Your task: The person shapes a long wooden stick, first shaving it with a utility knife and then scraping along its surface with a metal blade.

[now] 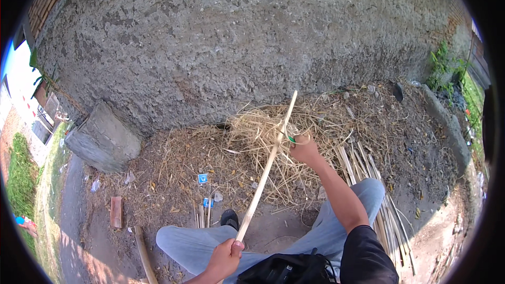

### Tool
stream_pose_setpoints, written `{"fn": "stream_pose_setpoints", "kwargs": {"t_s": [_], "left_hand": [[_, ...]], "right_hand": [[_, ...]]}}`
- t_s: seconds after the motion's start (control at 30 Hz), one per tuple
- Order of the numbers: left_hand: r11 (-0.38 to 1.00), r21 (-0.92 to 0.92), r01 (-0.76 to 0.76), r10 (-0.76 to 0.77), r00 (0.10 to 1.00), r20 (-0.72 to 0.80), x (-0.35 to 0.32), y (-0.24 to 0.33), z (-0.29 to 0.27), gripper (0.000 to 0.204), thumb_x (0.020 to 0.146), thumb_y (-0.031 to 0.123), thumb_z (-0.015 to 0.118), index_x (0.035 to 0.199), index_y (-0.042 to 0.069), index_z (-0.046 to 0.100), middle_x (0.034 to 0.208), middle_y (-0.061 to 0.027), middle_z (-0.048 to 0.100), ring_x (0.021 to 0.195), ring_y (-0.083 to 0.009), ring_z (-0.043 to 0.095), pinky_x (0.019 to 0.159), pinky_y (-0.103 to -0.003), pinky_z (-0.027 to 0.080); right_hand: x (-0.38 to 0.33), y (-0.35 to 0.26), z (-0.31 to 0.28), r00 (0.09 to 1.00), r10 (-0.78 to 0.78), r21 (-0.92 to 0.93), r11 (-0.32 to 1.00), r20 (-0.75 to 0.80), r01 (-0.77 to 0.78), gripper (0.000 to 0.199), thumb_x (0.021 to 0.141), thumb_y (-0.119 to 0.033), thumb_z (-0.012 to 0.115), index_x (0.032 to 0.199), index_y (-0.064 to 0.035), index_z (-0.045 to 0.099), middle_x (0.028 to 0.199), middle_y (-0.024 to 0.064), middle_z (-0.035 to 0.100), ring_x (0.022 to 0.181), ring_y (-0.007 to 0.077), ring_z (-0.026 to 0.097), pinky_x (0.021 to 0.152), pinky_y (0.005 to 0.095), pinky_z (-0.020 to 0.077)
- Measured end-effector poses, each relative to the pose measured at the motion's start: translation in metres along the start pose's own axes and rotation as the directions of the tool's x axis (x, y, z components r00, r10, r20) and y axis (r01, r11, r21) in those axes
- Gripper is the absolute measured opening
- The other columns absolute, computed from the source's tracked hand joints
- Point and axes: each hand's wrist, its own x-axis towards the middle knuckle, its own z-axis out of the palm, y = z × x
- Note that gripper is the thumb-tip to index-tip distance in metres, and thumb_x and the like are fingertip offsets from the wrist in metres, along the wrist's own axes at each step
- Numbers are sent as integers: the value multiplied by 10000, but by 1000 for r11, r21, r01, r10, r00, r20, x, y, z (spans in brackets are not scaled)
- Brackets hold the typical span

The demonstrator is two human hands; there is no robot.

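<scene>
My left hand is closed around the near end of a long pale bamboo strip, above my left thigh. The strip slants away from me and to the right, its far end over a heap of curly shavings. Beside the strip's upper part, my right hand is closed on what looks like a knife. Only a bit of its green handle shows; the blade is hard to make out against the strip. A thin curl of shaving loops around by the right hand.
A rough grey wall rises in front. Split bamboo strips lie beside my right leg. To the left are a concrete block, a reddish brick and a wooden pole. Blue-and-white litter lies on the ground.
</scene>
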Motion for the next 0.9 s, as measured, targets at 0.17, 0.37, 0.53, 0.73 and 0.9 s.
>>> {"fn": "stream_pose_setpoints", "kwargs": {"t_s": [0.17,0.37,0.53,0.73,0.9], "left_hand": [[947,-244,211,-191,976,102,4,-16,-16,247,1027,239,429,1026,7,517,663,10,469,490,-44,371,411,-234,316],[706,-591,391,-348,918,192,11,-14,-40,251,1045,245,377,1022,30,504,666,11,415,478,-36,295,403,-216,268],[695,-666,272,-256,959,124,29,-12,-45,253,1045,252,377,1009,34,500,670,4,411,475,-38,305,399,-210,276],[861,-505,66,-116,991,-68,47,6,-57,258,1044,246,382,979,37,519,636,27,429,458,-29,334,396,-203,292],[928,-363,-83,30,988,-150,54,5,-43,253,1037,204,400,936,23,544,609,25,455,469,-26,369,411,-199,306]], "right_hand": [[-24,-32,-24,932,-31,17,1000,361,26,199,759,-215,635,805,-22,627,782,193,652,770,361,653,733,446,516],[-47,-46,-30,875,-176,239,968,452,71,331,747,-310,718,706,-42,527,609,119,568,572,256,566,601,394,457],[-50,-57,-33,900,-145,363,932,412,-16,330,787,-286,727,704,-51,510,603,72,553,562,178,539,560,354,428],[-75,-89,-47,933,-205,478,878,297,41,346,829,-264,727,701,-68,472,570,12,470,536,113,440,517,318,383],[-96,-104,-51,898,-210,563,825,385,-48,341,850,-266,715,695,-60,491,566,-4,458,544,90,415,520,304,365]]}}
